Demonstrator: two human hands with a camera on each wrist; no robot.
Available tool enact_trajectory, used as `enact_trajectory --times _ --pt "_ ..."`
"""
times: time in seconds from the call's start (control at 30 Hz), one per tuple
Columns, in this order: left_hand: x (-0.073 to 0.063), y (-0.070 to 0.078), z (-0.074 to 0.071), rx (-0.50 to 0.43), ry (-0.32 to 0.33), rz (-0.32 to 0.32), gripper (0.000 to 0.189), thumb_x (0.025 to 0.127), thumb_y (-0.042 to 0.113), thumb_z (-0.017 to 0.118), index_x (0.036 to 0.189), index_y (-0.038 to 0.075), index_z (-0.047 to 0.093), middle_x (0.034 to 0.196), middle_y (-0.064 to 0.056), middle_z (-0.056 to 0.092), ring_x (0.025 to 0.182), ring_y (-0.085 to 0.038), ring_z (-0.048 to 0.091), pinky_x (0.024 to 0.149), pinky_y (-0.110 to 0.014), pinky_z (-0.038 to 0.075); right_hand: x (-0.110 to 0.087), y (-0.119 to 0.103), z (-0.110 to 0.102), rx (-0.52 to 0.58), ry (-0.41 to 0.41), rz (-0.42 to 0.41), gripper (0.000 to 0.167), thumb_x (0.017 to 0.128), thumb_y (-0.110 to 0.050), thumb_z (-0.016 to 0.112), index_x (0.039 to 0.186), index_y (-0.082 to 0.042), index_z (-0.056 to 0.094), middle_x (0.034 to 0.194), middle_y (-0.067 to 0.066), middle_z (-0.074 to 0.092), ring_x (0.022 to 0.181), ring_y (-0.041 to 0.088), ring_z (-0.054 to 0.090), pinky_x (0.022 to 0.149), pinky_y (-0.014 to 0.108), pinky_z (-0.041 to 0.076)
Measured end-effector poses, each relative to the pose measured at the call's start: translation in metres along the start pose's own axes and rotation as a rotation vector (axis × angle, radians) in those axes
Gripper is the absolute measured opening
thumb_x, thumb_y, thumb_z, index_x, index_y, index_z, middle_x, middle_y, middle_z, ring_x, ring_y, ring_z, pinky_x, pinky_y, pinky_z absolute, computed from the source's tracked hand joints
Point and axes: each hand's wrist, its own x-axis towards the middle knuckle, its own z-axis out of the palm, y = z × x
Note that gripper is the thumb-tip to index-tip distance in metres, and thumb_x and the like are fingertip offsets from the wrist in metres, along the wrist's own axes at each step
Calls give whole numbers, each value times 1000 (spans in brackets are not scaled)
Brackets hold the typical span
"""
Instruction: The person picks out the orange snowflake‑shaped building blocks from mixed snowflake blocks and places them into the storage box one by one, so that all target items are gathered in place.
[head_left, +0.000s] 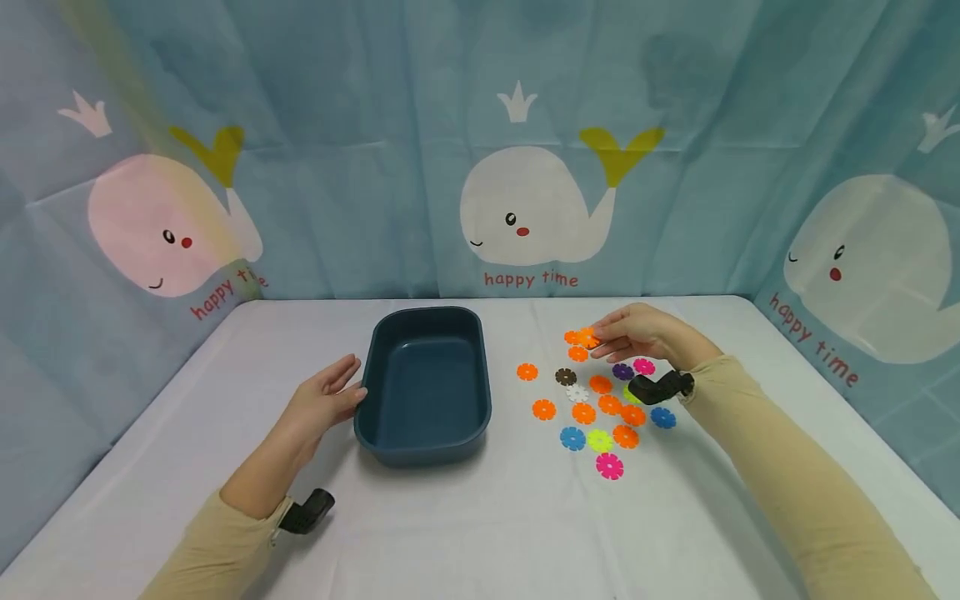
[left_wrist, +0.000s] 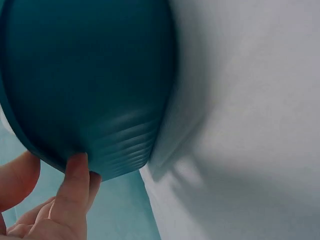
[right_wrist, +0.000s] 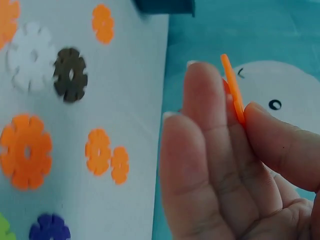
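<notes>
My left hand (head_left: 324, 402) is at the left side of a dark blue rectangular plastic basin (head_left: 422, 454). Its thumb meets the rim while a fingertip lies against the outer wall (left_wrist: 115, 135), pinching the edge between them. Over the far part of a scatter of flat notched discs, my right hand (head_left: 633, 332) pinches an orange snowflake disc (right_wrist: 233, 90) edge-on between thumb and finger. Just below that hand lie further orange discs (head_left: 577, 354) on the cloth, with a purple disc (head_left: 622, 372) and a pink disc (head_left: 643, 366) nearby.
Loose discs spread right of the basin, including a brown disc (head_left: 566, 377), a white disc (head_left: 577, 393), a blue disc (head_left: 573, 438) and a yellow-green disc (head_left: 600, 441). A white cloth (head_left: 465, 533) covers the table. Whale-printed curtains (head_left: 420, 217) stand behind and at both sides.
</notes>
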Motion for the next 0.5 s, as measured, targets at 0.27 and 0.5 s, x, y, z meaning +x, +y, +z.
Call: enact_trajectory --times 0.27,0.5 --pt "9 -1 2 -47 -8 0 66 100 -2 47 155 1 11 159 -15 14 144 -36 18 111 -51 29 0 -6 16 79 -16 -11 45 101 -5 49 141 14 37 85 5 72 77 17 72 74 31 58" --pt "9 -2 2 -50 2 2 65 100 0 48 155 3 13 159 -14 16 144 -38 17 110 -51 30 3 -10 27 104 -54 -57 46 100 1 48 140 17 34 86 9 71 76 18 72 75 33 58"
